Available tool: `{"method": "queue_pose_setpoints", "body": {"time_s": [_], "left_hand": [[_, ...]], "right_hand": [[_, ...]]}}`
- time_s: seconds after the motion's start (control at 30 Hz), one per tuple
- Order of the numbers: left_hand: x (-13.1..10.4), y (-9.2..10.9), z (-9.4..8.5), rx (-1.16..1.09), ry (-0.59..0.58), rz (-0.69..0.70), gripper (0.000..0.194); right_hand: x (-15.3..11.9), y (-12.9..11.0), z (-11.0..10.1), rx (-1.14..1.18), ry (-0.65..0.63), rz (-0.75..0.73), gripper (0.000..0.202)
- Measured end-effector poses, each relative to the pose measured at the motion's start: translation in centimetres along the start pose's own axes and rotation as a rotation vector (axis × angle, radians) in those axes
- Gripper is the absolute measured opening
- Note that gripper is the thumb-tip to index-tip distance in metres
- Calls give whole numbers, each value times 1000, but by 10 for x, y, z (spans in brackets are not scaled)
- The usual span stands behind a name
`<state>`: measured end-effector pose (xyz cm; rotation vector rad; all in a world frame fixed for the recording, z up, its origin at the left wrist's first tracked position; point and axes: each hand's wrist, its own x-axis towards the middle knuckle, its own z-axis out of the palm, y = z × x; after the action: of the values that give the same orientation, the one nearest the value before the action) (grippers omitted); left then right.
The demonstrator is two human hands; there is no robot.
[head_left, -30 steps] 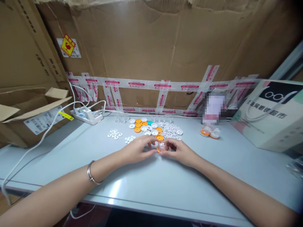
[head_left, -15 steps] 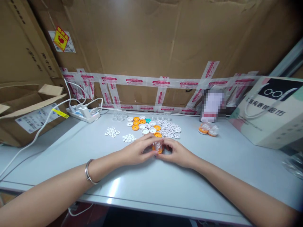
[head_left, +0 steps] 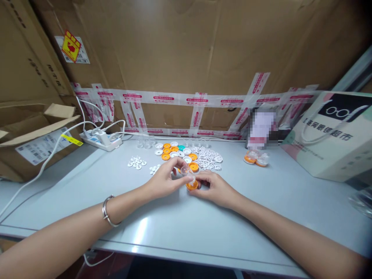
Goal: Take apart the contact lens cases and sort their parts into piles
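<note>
Between finger and thumb, my left hand (head_left: 167, 176) pinches a clear plastic dome (head_left: 186, 170), tilted up off its base. Just below it, my right hand (head_left: 216, 186) grips an orange round base (head_left: 192, 185) by its right edge, low over the table. A small white piece shows at the orange base, partly hidden by fingers. Right behind my hands lies another orange ring (head_left: 193, 167), one of a cluster of orange, white (head_left: 178, 161) and teal (head_left: 181, 148) rings. White openwork pieces (head_left: 207, 157) are heaped to the right of that cluster.
Small white knobs (head_left: 136, 162) lie at left, and clear domes (head_left: 145, 143) stand at the back. Two assembled orange-based domes (head_left: 255, 159) sit at right, before a propped pixelated object (head_left: 261, 128). A power strip (head_left: 106, 141), an open carton (head_left: 35, 139) and a paper bag (head_left: 328, 143) flank the table.
The clear dome has come up off the orange base and tilted left in my left hand. My right hand keeps hold of the base. The view has shifted slightly.
</note>
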<state>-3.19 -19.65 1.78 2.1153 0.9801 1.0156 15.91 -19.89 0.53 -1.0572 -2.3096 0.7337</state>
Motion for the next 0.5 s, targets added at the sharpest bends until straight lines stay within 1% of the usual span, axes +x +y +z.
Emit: {"method": "queue_pose_setpoints", "body": {"time_s": [0.07,0.1,0.2,0.27,0.33,0.43,0.5], "left_hand": [[2,0,-8,-12,2,17,21],[4,-1,-14,-7,23,34,22],[11,-8,-38,28,165,69,27],[17,-17,-57,65,255,54,31],[24,-27,-72,105,312,18,32],[39,-42,-87,142,342,-64,31],[55,-50,-89,230,299,-108,30]], "right_hand": [[0,0,-1,8,3,18,16],[-1,0,-2,6,8,25,16],[-2,-1,-3,-15,21,43,15],[-2,-2,-4,-28,31,49,15],[-2,-3,-4,-38,35,44,14],[-3,-4,-4,-56,35,35,13],[-3,-5,-5,-64,36,34,14]]}}
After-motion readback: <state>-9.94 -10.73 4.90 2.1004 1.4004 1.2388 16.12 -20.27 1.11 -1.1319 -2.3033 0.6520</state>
